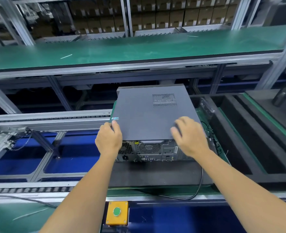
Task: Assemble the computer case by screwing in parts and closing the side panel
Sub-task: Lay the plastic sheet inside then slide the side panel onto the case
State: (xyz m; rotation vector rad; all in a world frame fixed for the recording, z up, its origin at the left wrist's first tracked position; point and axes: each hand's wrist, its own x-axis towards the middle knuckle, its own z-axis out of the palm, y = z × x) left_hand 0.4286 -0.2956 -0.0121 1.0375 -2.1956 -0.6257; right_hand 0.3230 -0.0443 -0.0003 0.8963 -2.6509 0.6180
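Observation:
A dark grey computer case (pixel 149 152) lies on its side on a black mat, its rear ports and fan grilles facing me. The grey side panel (pixel 149 115) with a vent grid lies flat on top of it. My left hand (pixel 109 140) grips the panel's near left corner, thumb on top and fingers curled round the edge. At the near right corner my right hand (pixel 189 137) rests flat on the panel with the fingers spread; it is slightly blurred.
A yellow box with a green button (pixel 116 213) sits at the bench's near edge. A black cable (pixel 199 185) loops over the black mat (pixel 155 174). Black foam trays (pixel 249 132) lie to the right. A roller conveyor (pixel 46 117) runs left, a green shelf (pixel 139 49) above.

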